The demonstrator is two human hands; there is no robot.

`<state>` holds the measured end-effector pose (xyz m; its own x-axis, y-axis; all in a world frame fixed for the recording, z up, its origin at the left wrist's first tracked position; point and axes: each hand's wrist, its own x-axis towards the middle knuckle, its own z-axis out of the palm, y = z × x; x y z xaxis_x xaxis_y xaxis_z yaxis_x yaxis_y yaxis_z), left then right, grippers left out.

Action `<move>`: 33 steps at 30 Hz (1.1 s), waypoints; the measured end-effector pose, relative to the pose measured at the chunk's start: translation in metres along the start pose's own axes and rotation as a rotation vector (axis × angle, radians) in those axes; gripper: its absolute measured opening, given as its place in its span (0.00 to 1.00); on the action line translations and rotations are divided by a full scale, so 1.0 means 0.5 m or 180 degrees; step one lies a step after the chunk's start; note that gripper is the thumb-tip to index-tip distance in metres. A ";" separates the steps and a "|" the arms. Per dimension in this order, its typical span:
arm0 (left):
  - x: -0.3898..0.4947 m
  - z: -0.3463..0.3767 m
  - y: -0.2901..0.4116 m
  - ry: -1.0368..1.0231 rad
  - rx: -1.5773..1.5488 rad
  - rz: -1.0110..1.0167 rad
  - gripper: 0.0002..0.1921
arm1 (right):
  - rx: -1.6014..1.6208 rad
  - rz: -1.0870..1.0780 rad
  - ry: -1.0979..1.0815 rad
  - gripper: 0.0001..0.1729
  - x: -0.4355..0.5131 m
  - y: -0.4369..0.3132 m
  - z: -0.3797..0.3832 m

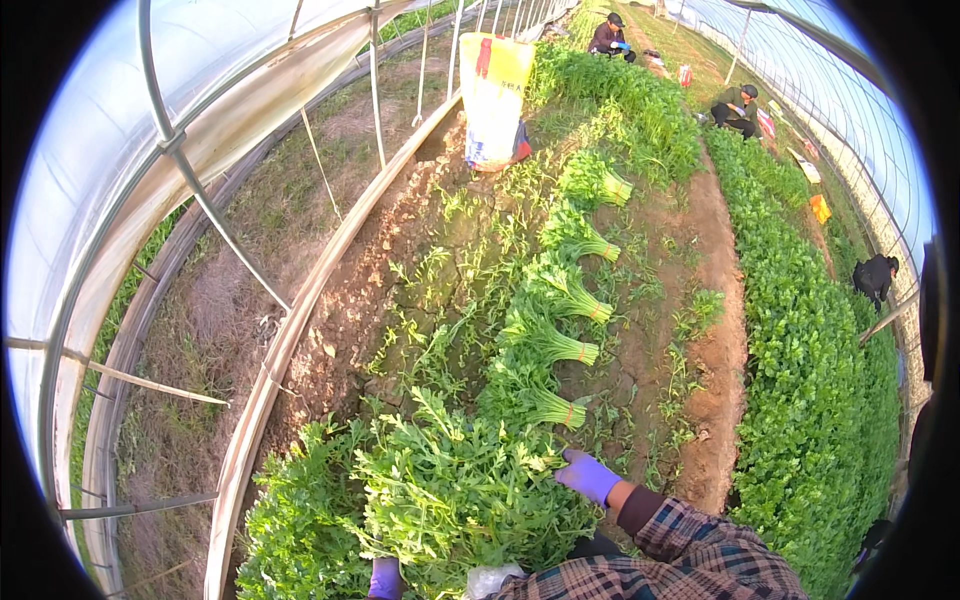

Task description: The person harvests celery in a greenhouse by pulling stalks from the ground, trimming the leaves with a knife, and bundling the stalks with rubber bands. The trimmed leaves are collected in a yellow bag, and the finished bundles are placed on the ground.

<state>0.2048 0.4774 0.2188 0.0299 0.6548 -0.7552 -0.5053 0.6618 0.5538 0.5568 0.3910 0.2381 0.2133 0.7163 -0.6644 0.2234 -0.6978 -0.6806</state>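
My right hand (589, 474), in a purple glove, is at the right edge of a large heap of leafy greens (457, 480); its fingertips are partly lost among the leaves. My left hand (385, 577), gloved in purple too, shows only in part at the lower edge, with its fingers hidden under the greens. Beyond the heap, several bundles of greens (574, 292) lie in a row on the soil, stems to the right, tied with reddish bands. A bit of clear plastic (491, 580) is near my sleeve.
A yellow and white sack (491, 105) stands ahead at the bed's upper left. Metal hoops (225, 225) and plastic sheeting edge the tunnel on the left. A dense leafy bed (802, 345) runs along the right. Several people, one crouching (735, 112), are farther off.
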 end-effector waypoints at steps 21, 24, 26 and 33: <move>0.242 0.685 0.122 -0.0951 0.0374 -0.0070 0.20 | 0.0685 0.0320 0.1365 0.33 0.313 -0.128 -0.478; 0.327 0.769 0.157 -0.1184 0.0481 -0.0268 0.20 | 0.0523 0.0275 0.1681 0.33 0.371 -0.185 -0.527; 0.402 0.819 0.182 -0.1296 0.0569 -0.0443 0.20 | 0.0471 0.0409 0.1815 0.33 0.406 -0.224 -0.545; 0.663 0.960 0.325 -0.1431 0.0908 -0.0951 0.21 | 0.0320 0.0857 0.1866 0.35 0.564 -0.389 -0.546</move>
<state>0.5465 0.9772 0.2265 0.5273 0.4745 -0.7048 -0.1697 0.8716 0.4599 0.8331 0.7296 0.2675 0.7391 0.3797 -0.5564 0.0058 -0.8295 -0.5584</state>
